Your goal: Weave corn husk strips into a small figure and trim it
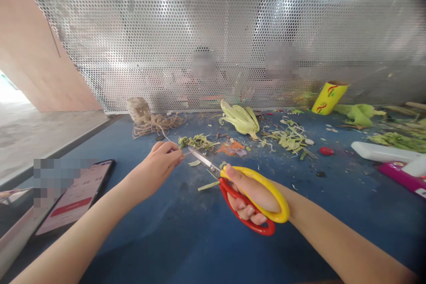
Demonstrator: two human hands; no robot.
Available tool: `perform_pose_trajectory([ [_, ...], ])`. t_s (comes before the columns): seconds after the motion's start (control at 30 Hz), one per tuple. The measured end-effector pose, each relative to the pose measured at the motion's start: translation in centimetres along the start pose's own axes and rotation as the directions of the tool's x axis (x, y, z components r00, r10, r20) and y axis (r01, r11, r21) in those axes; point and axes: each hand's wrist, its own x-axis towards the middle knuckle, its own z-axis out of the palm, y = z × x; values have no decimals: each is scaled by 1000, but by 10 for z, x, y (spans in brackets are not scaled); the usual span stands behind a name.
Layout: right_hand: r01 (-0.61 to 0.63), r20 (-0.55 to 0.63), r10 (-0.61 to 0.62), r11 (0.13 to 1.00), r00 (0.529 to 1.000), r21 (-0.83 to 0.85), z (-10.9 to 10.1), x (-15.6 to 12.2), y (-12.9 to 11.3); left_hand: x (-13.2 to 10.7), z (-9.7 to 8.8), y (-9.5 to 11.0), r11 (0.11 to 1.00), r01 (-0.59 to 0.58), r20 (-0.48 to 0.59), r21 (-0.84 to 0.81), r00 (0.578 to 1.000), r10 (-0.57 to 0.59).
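Observation:
My right hand grips a pair of scissors with one yellow and one red handle. Their blades point up and left and look nearly closed. Close to the blade tips, my left hand is pinched on a thin strand of twine. That strand seems to run back to a loose tangle of brown twine behind the hand. Shredded green plant scraps lie just beyond the blade tips. Cut stem pieces rest beneath the scissors.
A perforated metal screen borders the blue table at the back. Before it are a pale green husk bundle, a yellow cardboard tube and a rough block. A phone lies left; a white-and-purple object lies right.

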Motion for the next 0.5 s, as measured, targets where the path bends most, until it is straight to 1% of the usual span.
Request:
perform_pose_trajectory([
  [0.1, 72, -32, -72, 997, 997, -18, -4, -3, -4, 1, -5, 2, 999, 22, -6, -37, 1000, -22],
  [0.17, 102, -40, -103, 994, 994, -34, -8, -4, -7, 3, -8, 1, 995, 80, 3, -60, 997, -79],
  [0.23, 107, -53, -110, 993, 993, -58, -12, -4, -8, 5, -11, -4, 978, 197, 15, -68, 980, -196],
  [0.3, 130, -94, -137, 989, 986, -76, -14, -4, -9, 6, -13, -14, 942, 329, 1, -68, 944, -330],
  [0.33, 161, -128, -170, 984, 977, -80, -15, -4, -9, 7, -14, -20, 920, 385, -12, -72, 922, -387],
  [0.37, 203, -170, -215, 975, 962, -86, -16, -4, -9, 8, -16, -27, 892, 445, -27, -77, 893, -448],
  [0.43, 285, -261, -313, 948, 913, -140, -19, -2, -8, 13, -19, -41, 849, 516, -54, -114, 850, -523],
  [0.47, 301, -313, -354, 931, 881, -208, -22, 0, -8, 17, -21, -48, 836, 530, -55, -143, 839, -541],
  [0.5, 291, -359, -393, 906, 846, -306, -26, 2, -8, 21, -23, -54, 822, 540, -47, -179, 830, -556],
])
